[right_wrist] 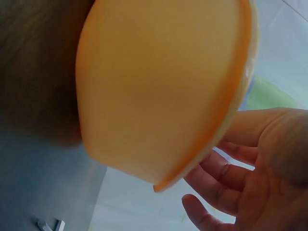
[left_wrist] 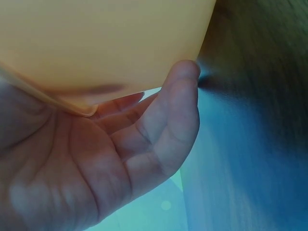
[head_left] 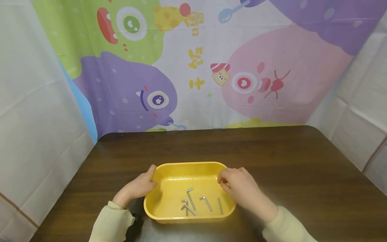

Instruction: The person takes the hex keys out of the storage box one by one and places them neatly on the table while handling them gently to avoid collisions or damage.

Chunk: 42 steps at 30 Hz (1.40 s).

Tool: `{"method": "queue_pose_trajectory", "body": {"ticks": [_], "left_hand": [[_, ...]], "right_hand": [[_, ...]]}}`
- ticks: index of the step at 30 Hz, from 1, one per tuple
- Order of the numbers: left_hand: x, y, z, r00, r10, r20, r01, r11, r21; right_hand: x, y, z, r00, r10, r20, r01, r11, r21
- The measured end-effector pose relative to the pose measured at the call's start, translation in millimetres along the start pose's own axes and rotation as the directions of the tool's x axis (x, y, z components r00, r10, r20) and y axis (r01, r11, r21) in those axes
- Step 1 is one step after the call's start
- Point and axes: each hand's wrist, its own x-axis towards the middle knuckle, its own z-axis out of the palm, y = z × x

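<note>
Grasping, left end: the left hand (head_left: 139, 185) held the yellow tray (head_left: 187, 170), its fingers bent round the outer wall.
Grasping, right end: the right hand (head_left: 242, 185) held the rim toward the far-right corner, its fingers curled over the edge.
Yellow tray: it was between the two hands, near the middle of the dark table (head_left: 211, 144) on the near side; whether its base rested or hung just clear could not be told.
Metal pieces: four bent hex keys (head_left: 191, 201) and, to their right, one straight-looking rod (head_left: 220, 205) lay loose on the tray's floor toward the near wall, two of the keys crossing.
Handling: the tray looked stiff, light and fairly tough, probably plastic, though its glossy surface could have been slippery; the keys seemed rigid, small and apt to slide if it tipped.
Best hold: the two short ends seemed right, with thumbs over the rim and fingers supporting the walls from outside, kept level.
Far side: a cloth printed with cartoon creatures (head_left: 130, 90) hung beyond the table's far edge.
</note>
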Motion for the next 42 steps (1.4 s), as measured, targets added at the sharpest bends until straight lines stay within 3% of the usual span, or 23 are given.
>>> {"method": "queue_pose_trajectory", "body": {"ticks": [8,12,17,19,28,35,42], "left_hand": [[0.5,1.7,-0.2,1.000,0.010,0.003,-0.010,1.000,0.001],[-0.1,1.0,0.0,1.000,0.013,-0.008,-0.013,1.000,0.010],[-1.1,-2.3,1.1,1.000,0.015,-0.005,-0.015,1.000,0.001],[-1.1,-3.1,1.8,1.000,0.017,-0.009,-0.017,1.000,-0.004],[-1.3,0.7,-0.5,0.999,0.027,-0.025,-0.027,1.000,-0.001],[-1.9,1.6,-0.5,0.999,0.030,-0.020,-0.030,1.000,0.002],[-3.5,3.1,-0.9,0.999,0.039,-0.018,-0.039,0.999,0.006]], "right_hand": [[1,-3,8.5,0.992,-0.123,0.022,0.124,0.991,-0.054],[6,-3,6.3,0.977,-0.178,0.116,0.185,0.981,-0.051],[16,-2,-2.9,0.915,-0.203,0.348,0.213,0.977,0.008],[19,-2,-5.4,0.893,-0.211,0.398,0.214,0.976,0.037],[22,-5,-2.8,0.840,-0.242,0.486,0.261,0.965,0.028],[18,-7,5.0,0.791,-0.300,0.534,0.392,0.918,-0.064],[18,-14,10.3,0.761,-0.286,0.583,0.447,0.882,-0.150]]}}
